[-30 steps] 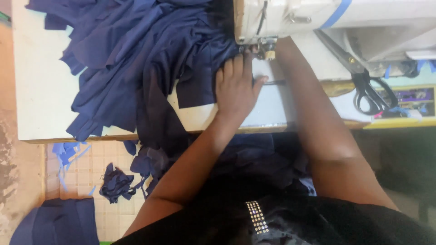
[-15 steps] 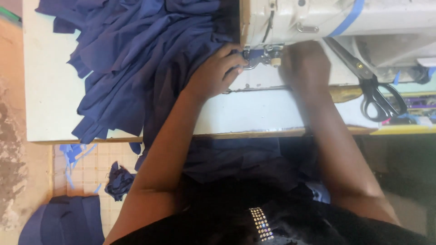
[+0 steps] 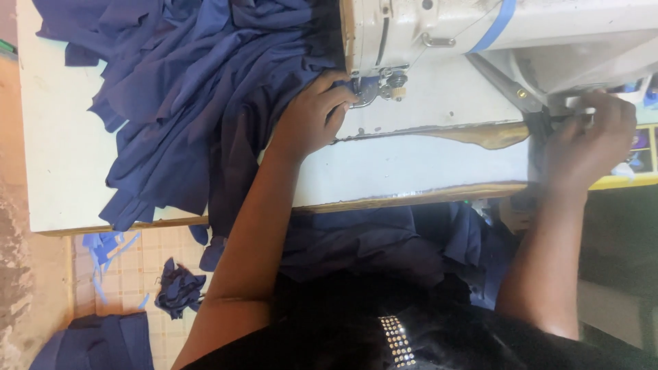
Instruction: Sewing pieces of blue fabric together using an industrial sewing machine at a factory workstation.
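A big heap of navy blue fabric (image 3: 205, 89) covers the left part of the white sewing table (image 3: 62, 157). My left hand (image 3: 312, 116) lies on its right edge, fingers curled into the cloth just left of the presser foot (image 3: 373, 89) of the cream sewing machine (image 3: 439, 27). Far to the right, my right hand (image 3: 589, 137) is closed over the black handles of a pair of scissors (image 3: 510, 85). Their blades point up-left along the machine base. The hand is blurred.
More navy fabric (image 3: 370, 240) hangs off the table's front edge onto my lap. Navy scraps (image 3: 178, 288) lie on the tiled floor at lower left, beside a stack of navy pieces (image 3: 103, 342). A yellow-edged tray (image 3: 634, 178) sits at far right.
My right hand has left the needle area and moved right to the scissors. My left hand has stayed on the fabric by the presser foot.
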